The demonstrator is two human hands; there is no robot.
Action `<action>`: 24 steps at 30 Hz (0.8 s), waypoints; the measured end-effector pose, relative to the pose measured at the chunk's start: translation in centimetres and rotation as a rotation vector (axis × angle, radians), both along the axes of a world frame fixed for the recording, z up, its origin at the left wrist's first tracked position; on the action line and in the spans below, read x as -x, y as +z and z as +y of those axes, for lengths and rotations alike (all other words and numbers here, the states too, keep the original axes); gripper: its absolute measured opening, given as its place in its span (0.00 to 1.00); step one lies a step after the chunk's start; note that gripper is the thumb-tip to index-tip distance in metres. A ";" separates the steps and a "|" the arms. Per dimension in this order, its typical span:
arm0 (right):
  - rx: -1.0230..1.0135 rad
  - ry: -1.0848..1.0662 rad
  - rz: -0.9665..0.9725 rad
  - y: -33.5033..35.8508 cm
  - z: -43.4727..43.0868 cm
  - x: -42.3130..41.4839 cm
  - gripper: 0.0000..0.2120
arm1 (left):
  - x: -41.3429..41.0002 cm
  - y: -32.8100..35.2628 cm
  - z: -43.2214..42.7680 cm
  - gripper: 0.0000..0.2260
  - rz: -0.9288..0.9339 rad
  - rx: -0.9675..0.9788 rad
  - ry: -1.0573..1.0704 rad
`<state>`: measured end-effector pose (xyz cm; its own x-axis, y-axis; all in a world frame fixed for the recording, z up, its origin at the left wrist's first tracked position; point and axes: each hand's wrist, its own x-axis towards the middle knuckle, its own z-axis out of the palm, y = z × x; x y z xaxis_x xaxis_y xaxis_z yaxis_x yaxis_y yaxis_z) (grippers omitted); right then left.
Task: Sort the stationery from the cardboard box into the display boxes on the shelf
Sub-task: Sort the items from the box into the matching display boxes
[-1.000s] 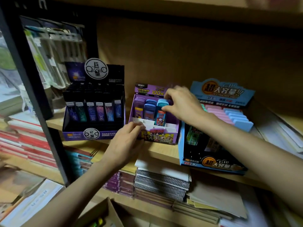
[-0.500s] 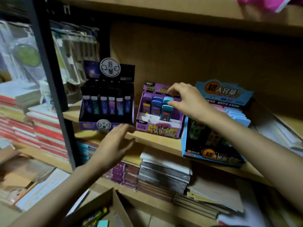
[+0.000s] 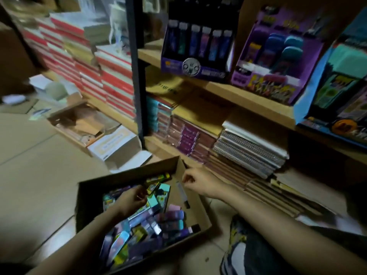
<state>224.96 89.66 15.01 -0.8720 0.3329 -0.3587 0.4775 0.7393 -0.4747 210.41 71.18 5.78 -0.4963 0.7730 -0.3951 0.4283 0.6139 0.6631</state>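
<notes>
The open cardboard box [image 3: 127, 176] sits on the floor below me, heaped with several small colourful stationery packs [image 3: 158, 221]. My left hand [image 3: 131, 199] is down inside it, fingers curled against the packs beside a teal pack [image 3: 153, 200]; blur hides whether it grips one. Over the box's far right corner my right hand [image 3: 196, 182] hovers with loosely curled fingers and nothing in it. Up on the shelf [image 3: 248, 96] stand three display boxes: a black and purple display box [image 3: 196, 72], a purple display box [image 3: 278, 84] and a blue display box [image 3: 309, 96].
A black shelf post [image 3: 137, 66] rises left of the displays. Red and white books [image 3: 89, 62] are stacked at the left, notebooks [image 3: 250, 153] under the shelf. Another open carton [image 3: 83, 124] lies on the floor [image 3: 39, 165]. My shoe [image 3: 236, 247] is beside the box.
Both hands have left the purple display box and dropped to the cardboard box on the floor. The view has swung down with them; the left hand now sits among the packs.
</notes>
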 end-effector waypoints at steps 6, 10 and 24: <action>0.255 -0.278 -0.215 -12.4 -2.3 -0.1 0.08 | -1.3 -8.8 -6.3 0.17 -0.121 0.158 0.214; 0.324 -0.412 -0.248 -17.8 -3.0 -0.8 0.15 | -2.0 -12.0 -7.9 0.19 -0.092 0.198 0.306; 0.532 -0.880 -0.170 -23.7 -6.4 1.0 0.27 | -1.6 -17.5 -4.4 0.32 0.255 0.219 0.004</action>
<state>223.94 83.25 -8.67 -0.3217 0.5898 -0.7407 0.8376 -0.1876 -0.5132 212.03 66.74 -11.68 -0.6031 0.6813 -0.4149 0.5607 0.7320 0.3869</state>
